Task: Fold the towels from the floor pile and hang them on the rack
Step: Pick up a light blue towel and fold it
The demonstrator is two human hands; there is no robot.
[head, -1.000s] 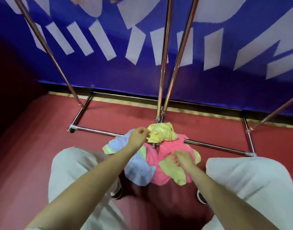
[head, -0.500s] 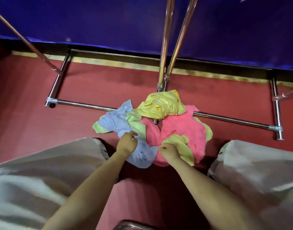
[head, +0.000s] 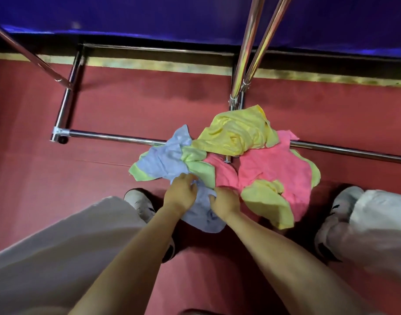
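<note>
Both hands are closing in on the blue towel [head: 163,160].
Left hand [head: 180,192] and right hand [head: 225,202] are gripping it on the floor pile [head: 274,164].

No readable txt, labels, brands, nos. or signs showed anywhere in the head view.
</note>
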